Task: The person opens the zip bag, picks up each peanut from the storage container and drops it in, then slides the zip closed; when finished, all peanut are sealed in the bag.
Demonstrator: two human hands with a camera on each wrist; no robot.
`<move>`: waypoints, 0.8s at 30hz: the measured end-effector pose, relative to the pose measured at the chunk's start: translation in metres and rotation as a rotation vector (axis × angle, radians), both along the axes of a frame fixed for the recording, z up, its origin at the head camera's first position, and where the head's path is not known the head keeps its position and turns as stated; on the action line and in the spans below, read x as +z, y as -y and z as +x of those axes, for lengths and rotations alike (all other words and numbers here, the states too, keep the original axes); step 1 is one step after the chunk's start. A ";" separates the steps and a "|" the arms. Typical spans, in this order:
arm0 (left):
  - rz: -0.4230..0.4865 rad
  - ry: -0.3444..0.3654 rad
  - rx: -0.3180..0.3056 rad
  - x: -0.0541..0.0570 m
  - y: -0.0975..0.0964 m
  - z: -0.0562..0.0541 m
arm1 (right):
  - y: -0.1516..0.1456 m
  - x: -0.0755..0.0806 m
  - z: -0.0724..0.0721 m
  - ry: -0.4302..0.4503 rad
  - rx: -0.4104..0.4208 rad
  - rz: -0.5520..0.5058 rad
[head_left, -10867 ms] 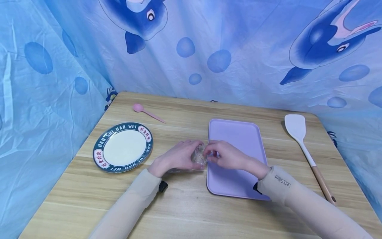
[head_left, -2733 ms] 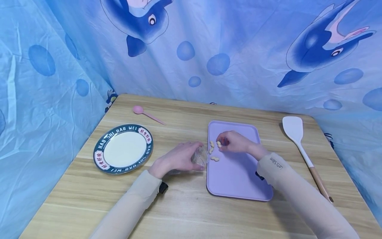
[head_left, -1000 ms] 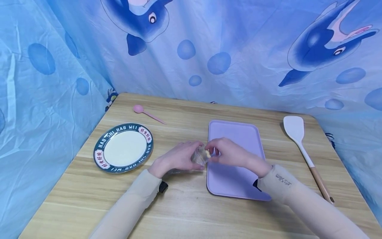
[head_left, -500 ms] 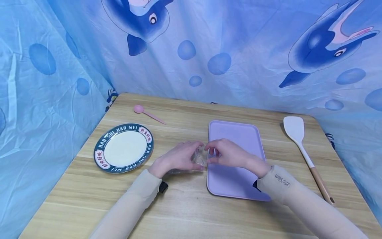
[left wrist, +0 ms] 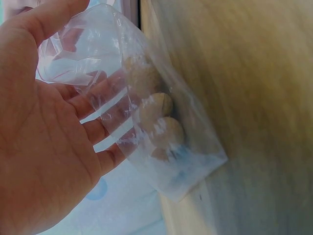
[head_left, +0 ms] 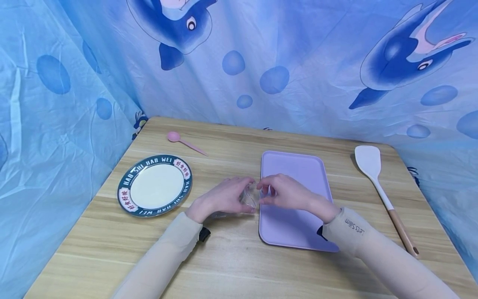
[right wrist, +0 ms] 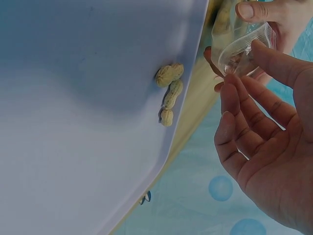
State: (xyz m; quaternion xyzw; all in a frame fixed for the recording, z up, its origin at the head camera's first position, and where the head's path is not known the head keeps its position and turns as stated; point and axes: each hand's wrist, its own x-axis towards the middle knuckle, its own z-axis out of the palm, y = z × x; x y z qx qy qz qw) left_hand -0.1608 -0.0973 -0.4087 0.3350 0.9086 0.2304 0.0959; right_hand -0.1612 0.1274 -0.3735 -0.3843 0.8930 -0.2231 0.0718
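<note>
My left hand [head_left: 225, 197] holds a clear zip bag [head_left: 250, 195] between thumb and fingers beside the tray's left edge, its mouth toward the right. Several round, tan shelled nuts [left wrist: 168, 132] lie inside in the left wrist view. My right hand [head_left: 285, 193] is at the bag's mouth, over the left part of the purple tray [head_left: 298, 226]. Its thumb and forefinger are spread apart at the bag's lip, with no nut showing between them. In the right wrist view, peanuts [right wrist: 172, 95] lie in a row along the tray's edge; the right hand hides them from the head view.
A white plate [head_left: 158, 187] with a dark green patterned rim lies on the left of the wooden table [head_left: 220, 261]. Behind it is a pink spoon [head_left: 183, 141]. A white spatula [head_left: 379, 182] with a wooden handle lies on the right. Blue dolphin curtains stand behind.
The right hand held a peanut over the tray, then moved left to the bag's mouth with a peanut; now no peanut shows in its fingers. The left hand has stayed with the bag.
</note>
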 end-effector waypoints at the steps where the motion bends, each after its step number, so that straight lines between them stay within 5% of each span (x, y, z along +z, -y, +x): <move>1: -0.002 0.001 0.001 0.000 0.000 0.000 | 0.000 0.000 0.000 0.000 0.001 -0.002; 24: -0.015 0.018 0.021 0.000 0.000 -0.001 | -0.021 -0.007 -0.009 0.018 -0.053 -0.048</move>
